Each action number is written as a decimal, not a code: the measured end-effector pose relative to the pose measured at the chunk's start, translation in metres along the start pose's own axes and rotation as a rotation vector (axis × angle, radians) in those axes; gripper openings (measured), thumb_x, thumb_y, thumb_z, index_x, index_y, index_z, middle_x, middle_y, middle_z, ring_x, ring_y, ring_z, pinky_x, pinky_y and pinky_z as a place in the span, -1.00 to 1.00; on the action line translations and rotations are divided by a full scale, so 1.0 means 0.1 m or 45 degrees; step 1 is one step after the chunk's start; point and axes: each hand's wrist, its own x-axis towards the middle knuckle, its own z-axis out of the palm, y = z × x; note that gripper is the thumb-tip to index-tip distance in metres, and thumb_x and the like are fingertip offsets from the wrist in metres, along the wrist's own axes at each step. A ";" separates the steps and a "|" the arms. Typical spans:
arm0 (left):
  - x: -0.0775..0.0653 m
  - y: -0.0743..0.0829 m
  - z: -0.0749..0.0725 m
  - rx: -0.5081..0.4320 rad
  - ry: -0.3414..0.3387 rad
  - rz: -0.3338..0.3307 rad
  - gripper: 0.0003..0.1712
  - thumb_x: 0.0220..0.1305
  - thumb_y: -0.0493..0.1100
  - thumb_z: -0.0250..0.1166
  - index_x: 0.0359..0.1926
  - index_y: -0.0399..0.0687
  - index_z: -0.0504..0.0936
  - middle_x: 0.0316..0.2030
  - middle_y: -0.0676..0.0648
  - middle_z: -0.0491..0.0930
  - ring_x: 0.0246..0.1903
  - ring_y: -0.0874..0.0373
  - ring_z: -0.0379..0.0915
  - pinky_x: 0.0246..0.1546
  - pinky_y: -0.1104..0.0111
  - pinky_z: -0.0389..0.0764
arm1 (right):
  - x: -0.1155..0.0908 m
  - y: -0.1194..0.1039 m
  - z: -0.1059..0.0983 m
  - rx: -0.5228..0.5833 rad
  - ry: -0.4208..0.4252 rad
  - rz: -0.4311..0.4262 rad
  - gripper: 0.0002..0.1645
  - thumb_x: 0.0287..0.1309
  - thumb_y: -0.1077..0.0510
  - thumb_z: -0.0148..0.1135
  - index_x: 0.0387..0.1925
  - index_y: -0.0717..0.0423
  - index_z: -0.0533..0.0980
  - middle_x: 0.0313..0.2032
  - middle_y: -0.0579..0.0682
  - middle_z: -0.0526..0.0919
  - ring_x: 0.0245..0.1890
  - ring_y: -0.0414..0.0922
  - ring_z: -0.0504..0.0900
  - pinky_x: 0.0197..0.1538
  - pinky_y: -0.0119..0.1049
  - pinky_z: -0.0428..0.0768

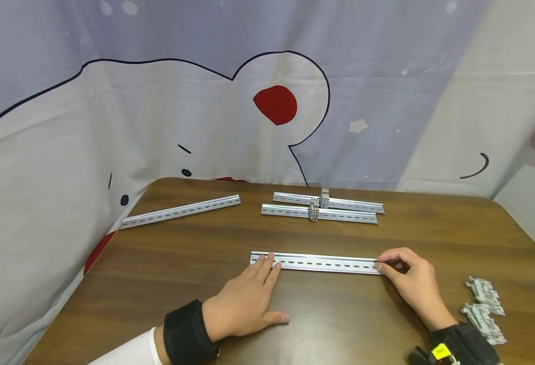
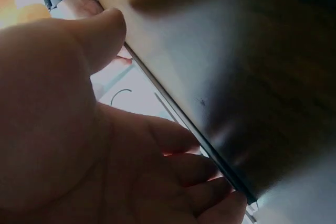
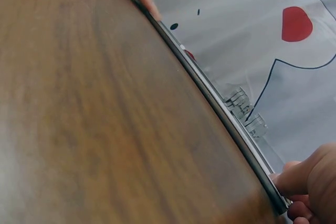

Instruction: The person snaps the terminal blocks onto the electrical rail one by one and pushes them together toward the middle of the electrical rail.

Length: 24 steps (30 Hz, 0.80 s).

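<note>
Slotted metal rail (image 1: 326, 261) lies on counter (image 1: 340, 309), twelve o'clock. My left hand (image 1: 244, 304), fingers straight, rests on rail's nine-o'clock end; my right hand (image 1: 411, 279) pinches three-o'clock end. Terminal blocks (image 1: 485, 306) lie at four o'clock. Likely step: positioning rail; next move probably calls for freeing right fingers.

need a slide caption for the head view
Left hand rests on one end of a slotted metal rail, right hand pinches the other; three more rails lie beyond.

We take this for a makeshift workspace: slotted metal rails (image 1: 326, 268) on a wood-grain counter (image 1: 157, 274), cartoon-printed cloth (image 1: 194, 116) hung behind.
</note>
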 end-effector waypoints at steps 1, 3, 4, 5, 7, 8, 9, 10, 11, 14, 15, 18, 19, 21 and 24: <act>0.00 0.00 0.00 0.021 -0.004 0.009 0.09 0.29 0.49 -0.07 0.51 -0.23 0.03 0.50 -0.27 -0.07 0.48 -0.12 -0.13 0.39 0.08 0.15 | 0.00 0.00 0.00 -0.001 -0.005 -0.002 -0.81 -0.08 0.23 0.54 -0.40 -0.07 0.68 -0.33 -0.14 0.69 -0.43 -0.37 0.50 -0.31 -0.59 0.40; 0.00 0.00 0.01 0.049 -0.004 0.023 0.08 0.29 0.49 -0.06 0.50 -0.22 0.05 0.50 -0.26 -0.05 0.48 -0.13 -0.10 0.40 0.07 0.14 | 0.00 -0.01 -0.02 -0.005 -0.026 -0.005 -0.81 -0.07 0.23 0.53 -0.39 -0.06 0.68 -0.33 -0.13 0.69 -0.43 -0.38 0.51 -0.31 -0.60 0.41; 0.00 0.00 0.01 0.054 -0.006 0.023 0.07 0.29 0.48 -0.06 0.50 -0.21 0.05 0.50 -0.26 -0.05 0.48 -0.12 -0.09 0.40 0.06 0.13 | 0.01 -0.01 -0.04 -0.008 -0.040 -0.006 -0.81 -0.07 0.23 0.53 -0.38 -0.05 0.68 -0.34 -0.13 0.70 -0.44 -0.38 0.51 -0.32 -0.59 0.42; 0.01 0.00 0.01 0.061 -0.008 0.025 0.07 0.29 0.48 -0.05 0.50 -0.20 0.06 0.50 -0.25 -0.04 0.47 -0.12 -0.08 0.40 0.04 0.13 | 0.01 -0.02 -0.06 -0.009 -0.058 -0.001 -0.82 -0.05 0.22 0.52 -0.37 -0.05 0.68 -0.35 -0.12 0.70 -0.44 -0.38 0.51 -0.34 -0.58 0.42; 0.01 0.00 0.02 0.067 -0.019 0.032 0.06 0.29 0.48 -0.05 0.51 -0.20 0.05 0.50 -0.25 -0.05 0.47 -0.12 -0.08 0.39 0.02 0.13 | 0.04 -0.03 -0.11 -0.018 -0.102 0.000 -0.83 -0.02 0.20 0.50 -0.33 -0.02 0.68 -0.35 -0.09 0.72 -0.45 -0.39 0.54 -0.36 -0.57 0.45; 0.01 0.01 0.03 0.065 -0.026 0.030 0.07 0.29 0.48 -0.04 0.51 -0.19 0.04 0.51 -0.24 -0.06 0.47 -0.13 -0.09 0.39 0.01 0.13 | 0.06 -0.03 -0.15 -0.033 -0.121 -0.011 -0.82 -0.02 0.20 0.50 -0.31 -0.01 0.68 -0.36 -0.08 0.72 -0.46 -0.40 0.55 -0.38 -0.57 0.46; 0.01 0.01 0.03 0.066 -0.031 0.027 0.07 0.29 0.48 -0.04 0.51 -0.19 0.03 0.51 -0.24 -0.08 0.48 -0.12 -0.11 0.39 0.00 0.13 | 0.08 -0.03 -0.19 -0.068 -0.140 -0.025 -0.81 -0.02 0.20 0.49 -0.30 0.01 0.68 -0.38 -0.07 0.72 -0.46 -0.39 0.55 -0.40 -0.53 0.46; 0.01 0.02 0.03 0.070 -0.033 0.025 0.07 0.29 0.48 -0.04 0.51 -0.18 0.03 0.51 -0.24 -0.09 0.48 -0.12 -0.12 0.39 0.00 0.12 | 0.11 -0.03 -0.25 -0.109 -0.179 -0.026 -0.81 0.01 0.19 0.48 -0.27 0.04 0.68 -0.41 -0.07 0.70 -0.48 -0.34 0.54 -0.42 -0.48 0.45; 0.01 0.02 0.03 0.075 -0.032 0.025 0.07 0.29 0.47 -0.04 0.51 -0.18 0.03 0.51 -0.24 -0.11 0.49 -0.12 -0.14 0.40 0.00 0.12 | 0.14 -0.03 -0.31 -0.159 -0.212 -0.041 -0.80 0.01 0.18 0.47 -0.26 0.07 0.68 -0.42 -0.06 0.68 -0.49 -0.30 0.53 -0.43 -0.42 0.45; 0.00 0.03 0.02 0.069 -0.030 0.017 0.06 0.29 0.47 -0.01 0.51 -0.17 0.03 0.52 -0.24 -0.13 0.49 -0.11 -0.15 0.40 0.02 0.11 | 0.23 0.02 -0.52 -0.354 -0.325 -0.069 -0.71 0.02 0.16 0.45 -0.20 0.20 0.65 -0.40 0.08 0.66 -0.45 -0.06 0.59 -0.40 -0.16 0.52; 0.00 0.03 0.02 0.066 -0.028 0.017 0.06 0.28 0.47 -0.01 0.51 -0.17 0.03 0.52 -0.24 -0.13 0.49 -0.11 -0.14 0.40 0.03 0.12 | 0.26 0.04 -0.60 -0.421 -0.381 -0.065 -0.66 0.04 0.13 0.43 -0.18 0.25 0.63 -0.38 0.14 0.65 -0.42 0.04 0.59 -0.39 -0.07 0.51; 0.00 0.02 0.01 0.073 -0.022 0.018 0.06 0.28 0.47 -0.01 0.52 -0.17 0.03 0.51 -0.25 -0.10 0.48 -0.11 -0.10 0.39 0.04 0.14 | 0.36 0.15 -0.84 -0.607 -0.521 -0.027 -0.48 0.04 0.04 0.42 -0.11 0.39 0.57 -0.24 0.38 0.63 -0.26 0.32 0.59 -0.27 0.17 0.51; 0.00 0.02 0.01 0.081 -0.021 0.017 0.07 0.28 0.47 -0.01 0.52 -0.17 0.03 0.51 -0.24 -0.10 0.48 -0.11 -0.10 0.39 0.04 0.15 | 0.40 0.20 -0.91 -0.667 -0.573 0.007 -0.40 0.03 -0.01 0.42 -0.08 0.43 0.55 -0.21 0.44 0.60 -0.23 0.38 0.55 -0.24 0.22 0.49; 0.01 0.01 0.01 0.103 -0.014 0.019 0.07 0.28 0.48 -0.03 0.52 -0.17 0.03 0.51 -0.25 -0.09 0.48 -0.11 -0.10 0.39 0.05 0.16 | 0.45 0.31 -1.04 -0.782 -0.689 0.093 -0.20 0.02 -0.13 0.41 0.00 0.52 0.47 -0.14 0.53 0.54 -0.15 0.46 0.48 -0.16 0.29 0.44; 0.01 -0.01 0.02 0.120 -0.012 0.014 0.07 0.28 0.49 -0.04 0.51 -0.17 0.04 0.51 -0.25 -0.09 0.48 -0.11 -0.09 0.39 0.06 0.17 | 0.49 0.45 -1.19 -0.857 -0.869 0.272 0.09 -0.03 -0.30 0.39 0.10 0.62 0.33 -0.03 0.65 0.39 -0.06 0.55 0.35 -0.12 0.37 0.38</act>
